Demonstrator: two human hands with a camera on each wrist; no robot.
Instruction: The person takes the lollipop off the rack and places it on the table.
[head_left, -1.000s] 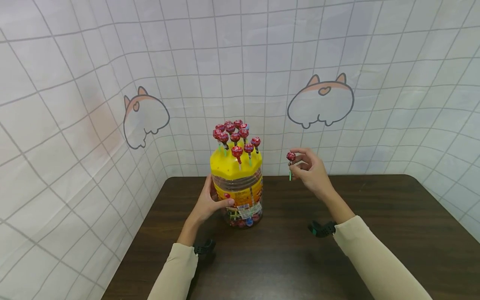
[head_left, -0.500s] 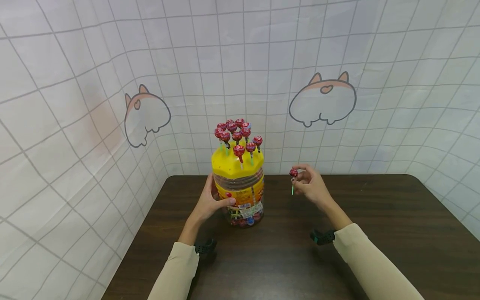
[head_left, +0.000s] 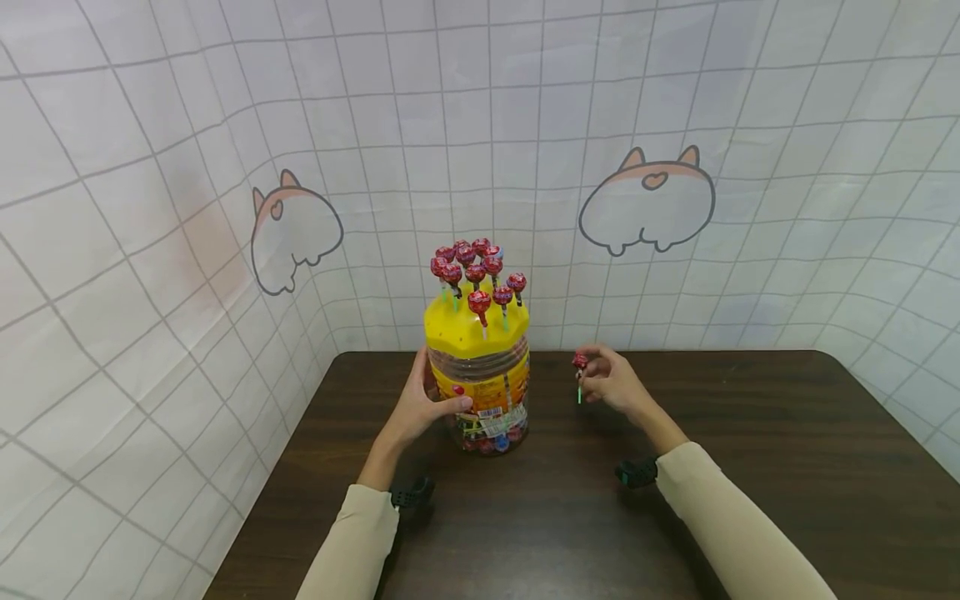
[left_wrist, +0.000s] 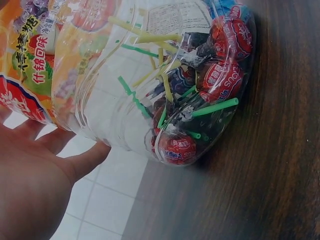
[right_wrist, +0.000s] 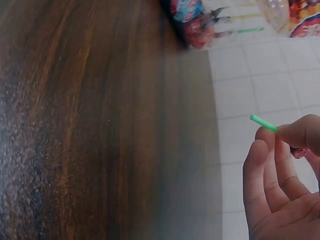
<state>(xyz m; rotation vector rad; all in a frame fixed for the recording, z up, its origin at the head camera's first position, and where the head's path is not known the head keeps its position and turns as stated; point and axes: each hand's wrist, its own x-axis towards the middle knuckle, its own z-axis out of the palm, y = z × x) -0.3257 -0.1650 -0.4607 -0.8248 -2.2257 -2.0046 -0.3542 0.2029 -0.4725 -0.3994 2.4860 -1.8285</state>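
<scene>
At the dial's centre in the head view, a clear-bottomed jar (head_left: 491, 392) stands on the dark table (head_left: 525, 533), with standing lollipops (head_left: 479, 302) rising from its yellow lid (head_left: 465, 333) at twelve o'clock. From nine o'clock the left hand (head_left: 420, 408) grips the jar's side. Well apart, at three o'clock, the right hand (head_left: 613, 385) pinches a single lollipop (head_left: 580, 361), its green stick pointing to six. Loose lollipops (left_wrist: 220, 80) lie inside the jar.

Soft light fell on the backdrop (head_left: 510, 150), its grid bowed. A dull sheen lay on the table (head_left: 517, 542), well short of its far edge; the right wrist view blurred the jar (right_wrist: 237, 22).
</scene>
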